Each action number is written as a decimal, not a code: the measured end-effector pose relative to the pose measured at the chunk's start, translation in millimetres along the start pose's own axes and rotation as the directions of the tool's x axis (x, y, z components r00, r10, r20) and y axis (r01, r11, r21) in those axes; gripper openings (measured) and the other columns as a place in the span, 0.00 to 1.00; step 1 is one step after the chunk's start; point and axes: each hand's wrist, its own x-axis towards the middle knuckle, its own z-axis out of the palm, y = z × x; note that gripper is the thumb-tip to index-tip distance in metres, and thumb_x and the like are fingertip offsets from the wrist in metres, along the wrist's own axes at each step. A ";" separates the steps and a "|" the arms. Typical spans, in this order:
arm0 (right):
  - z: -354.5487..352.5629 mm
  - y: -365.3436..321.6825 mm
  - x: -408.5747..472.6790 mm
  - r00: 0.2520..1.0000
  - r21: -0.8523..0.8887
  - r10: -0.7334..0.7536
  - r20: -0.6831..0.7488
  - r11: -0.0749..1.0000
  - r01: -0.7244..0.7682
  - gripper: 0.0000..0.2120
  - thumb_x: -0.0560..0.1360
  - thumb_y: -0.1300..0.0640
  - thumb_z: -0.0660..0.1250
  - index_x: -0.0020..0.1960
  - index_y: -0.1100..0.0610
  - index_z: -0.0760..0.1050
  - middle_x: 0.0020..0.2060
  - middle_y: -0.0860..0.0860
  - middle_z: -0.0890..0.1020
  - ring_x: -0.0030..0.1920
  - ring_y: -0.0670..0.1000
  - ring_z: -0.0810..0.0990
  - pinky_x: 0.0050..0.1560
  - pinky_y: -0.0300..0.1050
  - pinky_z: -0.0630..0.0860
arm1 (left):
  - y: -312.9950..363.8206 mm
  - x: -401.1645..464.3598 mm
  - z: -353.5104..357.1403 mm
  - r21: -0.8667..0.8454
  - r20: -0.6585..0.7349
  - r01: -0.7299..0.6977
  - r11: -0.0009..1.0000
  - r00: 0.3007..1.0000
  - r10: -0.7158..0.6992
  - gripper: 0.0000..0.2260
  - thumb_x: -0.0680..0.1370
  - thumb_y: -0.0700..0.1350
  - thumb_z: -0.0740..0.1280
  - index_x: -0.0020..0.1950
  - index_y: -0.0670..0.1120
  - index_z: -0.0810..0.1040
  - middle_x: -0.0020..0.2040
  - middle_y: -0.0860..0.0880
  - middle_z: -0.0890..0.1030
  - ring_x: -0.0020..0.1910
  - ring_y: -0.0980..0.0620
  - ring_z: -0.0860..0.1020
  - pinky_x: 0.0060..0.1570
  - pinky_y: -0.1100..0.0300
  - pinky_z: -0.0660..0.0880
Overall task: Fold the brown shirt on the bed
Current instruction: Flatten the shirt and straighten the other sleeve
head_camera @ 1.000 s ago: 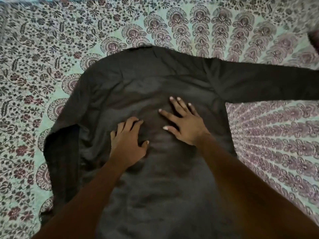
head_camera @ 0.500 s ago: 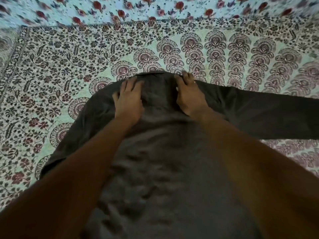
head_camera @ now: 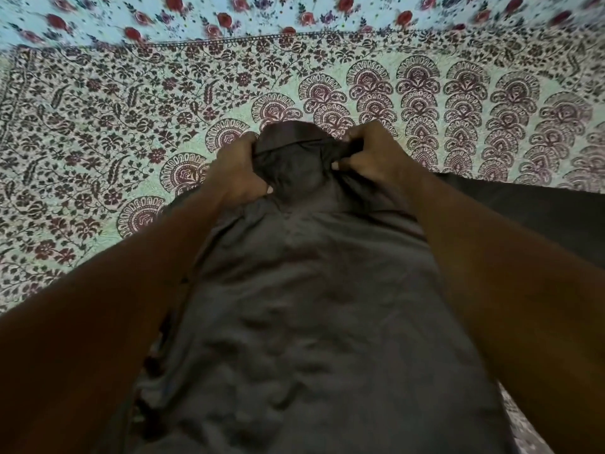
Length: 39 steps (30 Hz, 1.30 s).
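The brown shirt (head_camera: pixel 314 306) lies back-up on the bed, its body running from the bottom of the view to the collar near the middle. My left hand (head_camera: pixel 237 172) grips the collar's left side, fingers curled into the cloth. My right hand (head_camera: pixel 373 155) pinches the collar's right side. Between the two hands the collar (head_camera: pixel 291 142) stands raised in a small hump. One sleeve (head_camera: pixel 540 208) stretches out to the right. My forearms hide the shirt's shoulders.
The bed is covered by a patterned sheet (head_camera: pixel 131 119) with maroon paisley and leaf prints on pale green. Beyond its border at the top lies a light blue cloth with red flowers (head_camera: pixel 294 18).
My hands slid from the shirt's middle back up to the collar, where they lay flat; now both have curled and gripped the collar, bunching it upward. The view has shifted toward the collar.
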 end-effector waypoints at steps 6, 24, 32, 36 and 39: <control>-7.9 -1.3 1.1 1.000 0.037 -0.002 -0.006 0.999 0.002 0.17 0.73 0.63 0.75 0.39 0.50 0.68 0.37 0.50 0.75 0.37 0.48 0.73 0.40 0.41 0.72 | -6.0 19.6 -21.3 -0.449 0.121 0.195 0.872 0.980 -0.157 0.09 0.68 0.37 0.78 0.40 0.48 0.80 0.37 0.47 0.83 0.40 0.43 0.83 0.43 0.63 0.79; 58.7 -6.1 -49.3 0.913 -0.580 -0.139 -0.384 0.805 -0.121 0.27 0.72 0.41 0.71 0.65 0.54 0.71 0.65 0.60 0.70 0.66 0.63 0.67 0.59 0.63 0.65 | -33.3 8.6 -0.2 -0.016 0.017 -0.126 0.992 0.992 0.126 0.37 0.67 0.54 0.82 0.68 0.44 0.68 0.65 0.42 0.78 0.64 0.42 0.76 0.58 0.53 0.72; 127.8 17.8 -115.7 0.921 -0.653 -0.350 -0.173 0.741 0.159 0.23 0.83 0.45 0.56 0.74 0.53 0.70 0.70 0.53 0.72 0.68 0.56 0.70 0.60 0.54 0.67 | -29.7 -43.8 37.0 0.601 -0.357 -0.167 0.781 0.818 0.450 0.21 0.78 0.53 0.66 0.69 0.46 0.68 0.66 0.37 0.72 0.61 0.35 0.71 0.60 0.39 0.67; 127.5 20.3 -114.4 0.942 -0.635 -0.272 -0.195 0.767 0.090 0.26 0.83 0.44 0.54 0.78 0.52 0.65 0.77 0.52 0.67 0.75 0.53 0.66 0.68 0.57 0.65 | -46.3 -77.4 64.0 0.573 0.074 -0.585 0.574 0.734 0.675 0.20 0.80 0.52 0.61 0.70 0.46 0.72 0.71 0.44 0.73 0.67 0.42 0.72 0.63 0.45 0.65; 115.0 30.6 -120.2 0.967 -0.647 -0.214 -0.139 0.759 0.075 0.29 0.82 0.37 0.51 0.81 0.45 0.58 0.81 0.50 0.58 0.80 0.51 0.57 0.73 0.61 0.59 | -65.3 -89.0 72.0 0.528 0.081 -0.480 0.700 0.849 0.521 0.28 0.82 0.60 0.55 0.81 0.54 0.59 0.82 0.51 0.59 0.80 0.50 0.59 0.75 0.47 0.58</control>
